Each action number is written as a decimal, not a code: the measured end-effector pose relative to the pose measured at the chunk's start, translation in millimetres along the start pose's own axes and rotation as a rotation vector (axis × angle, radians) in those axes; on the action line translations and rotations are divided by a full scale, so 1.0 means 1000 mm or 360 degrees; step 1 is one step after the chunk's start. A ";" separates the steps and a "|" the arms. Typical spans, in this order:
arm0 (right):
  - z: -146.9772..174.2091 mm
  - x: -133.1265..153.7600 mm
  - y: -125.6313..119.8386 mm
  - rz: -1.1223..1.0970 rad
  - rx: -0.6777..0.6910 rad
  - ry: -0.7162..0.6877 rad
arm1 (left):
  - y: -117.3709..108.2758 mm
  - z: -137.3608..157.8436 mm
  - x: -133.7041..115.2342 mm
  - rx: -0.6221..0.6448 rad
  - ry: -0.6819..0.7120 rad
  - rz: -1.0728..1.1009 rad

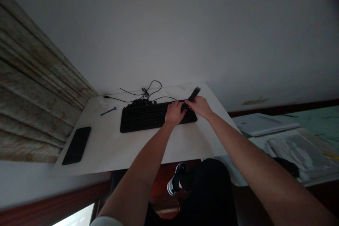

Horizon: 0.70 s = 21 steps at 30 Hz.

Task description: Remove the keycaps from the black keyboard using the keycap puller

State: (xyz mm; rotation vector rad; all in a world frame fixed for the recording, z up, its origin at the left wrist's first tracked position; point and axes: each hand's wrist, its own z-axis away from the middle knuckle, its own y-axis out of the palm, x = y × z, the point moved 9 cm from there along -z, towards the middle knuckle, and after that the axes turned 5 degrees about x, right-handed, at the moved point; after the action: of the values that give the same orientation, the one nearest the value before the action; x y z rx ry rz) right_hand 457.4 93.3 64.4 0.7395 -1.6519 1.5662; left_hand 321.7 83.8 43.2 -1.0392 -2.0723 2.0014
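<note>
A black keyboard (143,117) lies across the white table, slightly tilted in view. My right hand (199,106) is closed round a black brush-like tool (194,93), whose frayed, bristle-like end points up and away to the right. The lower end of this tool is partly hidden between my hands, over the right part of the keyboard. My left hand (174,113) lies on the keyboard with its fingers stretched forward, its thumb side close to the tool. Behind the keyboard's left half is a heap of small black pieces (139,103), perhaps keycaps.
A thin black cable (148,93) lies looped at the back by the wall. On the left are a blue slim tool (108,111) and a dark phone (77,145). A patterned curtain (34,88) hangs at the left edge. Papers (267,124) lie on a surface at right.
</note>
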 end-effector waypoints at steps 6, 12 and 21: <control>-0.003 0.022 0.001 0.0356 0.0096 -0.0103 | -0.001 0.000 0.002 -0.0004 -0.0030 -0.0027; -0.002 0.022 0.005 0.0335 0.0173 -0.0081 | -0.004 0.001 0.001 -0.0029 -0.0037 -0.0021; -0.004 0.014 0.008 0.0271 0.0197 0.0011 | -0.001 0.000 0.003 -0.0025 -0.0054 -0.0065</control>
State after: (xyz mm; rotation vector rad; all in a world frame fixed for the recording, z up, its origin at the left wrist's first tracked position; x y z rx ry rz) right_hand 443.5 99.0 70.8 0.6696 -1.6608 1.8021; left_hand 319.3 85.1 42.7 -0.9642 -2.1116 2.0001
